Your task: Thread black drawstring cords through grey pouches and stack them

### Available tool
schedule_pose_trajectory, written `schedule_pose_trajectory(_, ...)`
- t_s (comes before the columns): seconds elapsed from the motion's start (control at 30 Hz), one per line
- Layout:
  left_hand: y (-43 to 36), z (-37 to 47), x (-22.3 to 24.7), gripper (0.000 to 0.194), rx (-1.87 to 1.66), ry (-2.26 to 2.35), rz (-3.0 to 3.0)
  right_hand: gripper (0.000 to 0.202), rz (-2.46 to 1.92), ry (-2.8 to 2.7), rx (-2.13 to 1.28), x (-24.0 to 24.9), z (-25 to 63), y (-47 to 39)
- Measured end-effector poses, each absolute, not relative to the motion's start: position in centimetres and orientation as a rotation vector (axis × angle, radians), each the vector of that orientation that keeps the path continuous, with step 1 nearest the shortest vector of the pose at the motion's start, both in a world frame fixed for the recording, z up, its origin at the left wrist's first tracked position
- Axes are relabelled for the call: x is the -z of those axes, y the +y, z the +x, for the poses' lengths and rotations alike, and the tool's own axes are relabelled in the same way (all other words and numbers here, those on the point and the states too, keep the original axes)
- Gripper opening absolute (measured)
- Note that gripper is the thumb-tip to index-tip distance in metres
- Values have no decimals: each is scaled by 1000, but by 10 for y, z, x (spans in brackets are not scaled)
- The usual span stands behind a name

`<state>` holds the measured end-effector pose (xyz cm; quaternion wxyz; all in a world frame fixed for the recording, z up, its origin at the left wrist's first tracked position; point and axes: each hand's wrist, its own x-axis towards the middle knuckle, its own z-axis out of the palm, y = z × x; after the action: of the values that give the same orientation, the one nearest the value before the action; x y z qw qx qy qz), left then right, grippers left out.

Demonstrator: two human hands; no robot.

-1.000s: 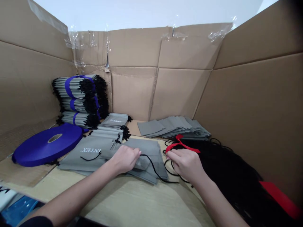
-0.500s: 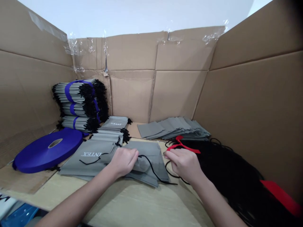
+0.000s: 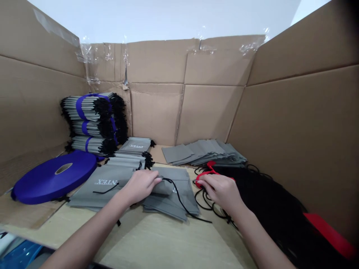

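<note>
My left hand [image 3: 144,184] is closed on the edge of a grey pouch [image 3: 164,186], from which a black cord [image 3: 181,200] trails to the right. Under and beside that pouch lie other flat grey pouches [image 3: 183,179]. My right hand [image 3: 223,188] is pinched at the near end of the black cord bundle [image 3: 260,198], close to a red tie [image 3: 211,168]. Whatever sits between its fingertips is too small to make out. Loose black loops hang just below the fingers.
Banded pouch stacks [image 3: 92,125] stand at the back left behind a purple ribbon roll [image 3: 56,177]. Printed pouches [image 3: 106,179] lie left of centre. More grey pouches [image 3: 204,151] are fanned at the back right. Cardboard walls [image 3: 157,112] enclose the table [image 3: 168,243].
My left hand has shifted slightly left and up with the pouch. My right hand stays near the red tie, and more black cord loops show beneath it.
</note>
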<state>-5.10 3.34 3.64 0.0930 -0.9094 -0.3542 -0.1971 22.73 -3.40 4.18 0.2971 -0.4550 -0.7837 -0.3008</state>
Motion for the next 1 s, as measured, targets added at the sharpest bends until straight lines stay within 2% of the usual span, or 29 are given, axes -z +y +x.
schedule_pose_trajectory(0.6, 14, -28, -31, 23, 511, -806, -2755, 33, -1219, -2160, 592, -17, 183, -40)
schedule_pose_trajectory(0.8, 27, -36, -34, 22, 440, -879, -2720, 24, -1392, -2132, 575, -40, 209, -39)
schedule_pose_trajectory(1.0, 39, -48, -37, 23, 469, -882, -2690, 30, -1390, -2142, 451, -49, 228, -34)
